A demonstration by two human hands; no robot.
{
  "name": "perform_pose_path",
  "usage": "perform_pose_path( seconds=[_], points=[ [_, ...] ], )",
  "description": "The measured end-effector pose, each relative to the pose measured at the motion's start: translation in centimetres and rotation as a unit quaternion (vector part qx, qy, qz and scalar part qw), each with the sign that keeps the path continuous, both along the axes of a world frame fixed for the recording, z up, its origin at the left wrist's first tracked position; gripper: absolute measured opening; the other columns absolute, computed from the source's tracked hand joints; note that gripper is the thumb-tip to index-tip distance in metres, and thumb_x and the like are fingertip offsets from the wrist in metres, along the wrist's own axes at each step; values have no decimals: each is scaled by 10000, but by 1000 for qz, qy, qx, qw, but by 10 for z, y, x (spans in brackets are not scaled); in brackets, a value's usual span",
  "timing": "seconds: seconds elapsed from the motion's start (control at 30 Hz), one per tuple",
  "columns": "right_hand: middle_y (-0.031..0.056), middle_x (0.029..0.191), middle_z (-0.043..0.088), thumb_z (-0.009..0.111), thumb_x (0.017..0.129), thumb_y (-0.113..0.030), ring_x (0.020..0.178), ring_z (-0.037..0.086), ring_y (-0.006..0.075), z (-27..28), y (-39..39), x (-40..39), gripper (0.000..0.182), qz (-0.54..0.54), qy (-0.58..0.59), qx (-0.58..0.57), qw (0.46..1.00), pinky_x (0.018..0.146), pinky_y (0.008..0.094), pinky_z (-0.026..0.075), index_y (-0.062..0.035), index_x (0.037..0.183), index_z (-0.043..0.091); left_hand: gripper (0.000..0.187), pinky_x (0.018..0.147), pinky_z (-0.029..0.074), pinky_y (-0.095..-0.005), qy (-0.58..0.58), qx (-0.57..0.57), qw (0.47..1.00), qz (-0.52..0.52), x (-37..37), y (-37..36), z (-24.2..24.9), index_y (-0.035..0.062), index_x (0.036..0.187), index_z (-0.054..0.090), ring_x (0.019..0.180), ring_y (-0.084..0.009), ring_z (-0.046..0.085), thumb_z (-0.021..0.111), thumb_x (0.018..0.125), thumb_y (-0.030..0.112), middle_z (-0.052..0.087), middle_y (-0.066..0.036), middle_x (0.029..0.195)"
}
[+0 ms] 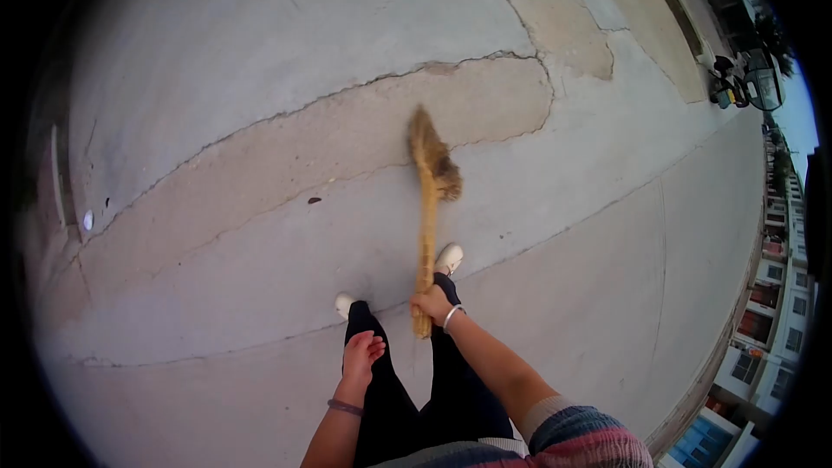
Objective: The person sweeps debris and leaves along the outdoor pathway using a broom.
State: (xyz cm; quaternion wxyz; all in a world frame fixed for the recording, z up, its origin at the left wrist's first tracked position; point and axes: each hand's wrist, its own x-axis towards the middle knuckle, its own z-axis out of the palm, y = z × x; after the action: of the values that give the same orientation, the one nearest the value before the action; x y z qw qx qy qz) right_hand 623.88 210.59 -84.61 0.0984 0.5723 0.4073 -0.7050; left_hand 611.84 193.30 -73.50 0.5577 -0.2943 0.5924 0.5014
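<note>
The left hand [362, 354] hangs in front of the left thigh with its fingers loosely curled and nothing visible in it. The right hand [433, 302] is wrapped firmly around the handle of a straw broom [427, 217], close to its end, with just a short stub showing behind the fist. With a single hand so far back, the broom could twist or tip if its head catches, since the weight is all out in front and the left hand gives no support.

The handle runs out past the right shoe [450, 258], close beside it in this view; a swing drawn inward could knock that foot, or the left shoe [344, 304]. The bristles [425, 143] are blurred, and I cannot tell whether they press on the ground or hover over it.

A dark scrap [315, 200] lies left of the broom head, apart from it, so a narrow stroke could miss it. Beyond, the brown patch [347, 139] of concrete has a jagged crack [416, 71] along its far edge, where straw could snag or grit could lodge. A vehicle [763, 78] and buildings [790, 338] stand well away.
</note>
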Motion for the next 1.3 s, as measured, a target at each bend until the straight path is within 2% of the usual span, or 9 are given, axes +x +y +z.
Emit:
perform_pose_path(
  seconds=[0.17,0.33,0.5,0.73,0.87,0.93,1.1,1.2,1.3],
  points=[
    [93,606,580,627,668,-94,511,564,161,67,-90,-135,153,210,75,-23,975,480,279,468,30,714,552,198,634,490,-283,-2,-32,998,52,-40,-82,7,43,983,514,713,-176,593,533,836,175,599,-91,833],
    [71,635,554,650,710,-80,514,552,143,129,-78,-158,244,104,120,-185,970,463,267,465,20,876,502,197,640,494,-285,20,-10,997,75,-80,-114,7,39,962,519,723,-178,595,548,826,178,600,-91,833],
    [79,618,540,652,675,-14,470,535,145,153,-59,-158,273,33,75,-32,996,431,266,471,46,875,477,203,670,493,-296,19,10,994,109,-112,-111,-7,31,961,518,746,-188,594,554,819,171,601,-104,841],
    [70,548,525,583,700,-80,455,525,171,40,49,-243,117,-20,47,52,997,417,299,430,15,662,527,186,688,490,-299,-8,12,993,114,-142,-77,-7,35,988,525,762,-192,591,513,838,146,596,-105,865],
    [133,607,598,603,659,-98,539,603,206,2,-39,-302,162,121,32,86,988,476,341,463,33,576,556,226,698,485,-300,-18,-37,991,125,-160,-78,-17,33,994,520,779,-192,586,469,860,208,592,-102,884],
    [177,600,585,613,644,-105,518,607,245,10,-96,-315,193,325,-3,194,925,470,344,473,70,694,548,267,700,479,-296,-13,-49,989,137,-172,-80,-15,24,993,515,776,-186,582,445,869,250,592,-95,874],
    [94,619,563,618,676,-90,519,557,145,75,-89,-342,199,209,156,-141,955,473,276,449,50,796,544,391,732,458,-304,0,-29,986,164,-212,-83,-16,8,1007,503,810,-173,568,399,888,366,588,-84,866],
    [82,712,560,610,726,-80,548,545,118,113,-90,-336,289,170,176,-144,959,488,263,446,56,948,484,445,761,446,-349,4,22,990,141,-237,-68,-7,36,1027,498,880,-174,541,374,886,439,552,-73,980],
    [131,752,582,614,747,-181,598,575,195,111,-140,-296,352,132,135,53,981,546,288,467,33,1001,497,431,758,437,-354,-34,58,998,17,-239,-71,-5,62,1047,459,897,-166,528,388,879,452,519,-53,978]
  ],
)
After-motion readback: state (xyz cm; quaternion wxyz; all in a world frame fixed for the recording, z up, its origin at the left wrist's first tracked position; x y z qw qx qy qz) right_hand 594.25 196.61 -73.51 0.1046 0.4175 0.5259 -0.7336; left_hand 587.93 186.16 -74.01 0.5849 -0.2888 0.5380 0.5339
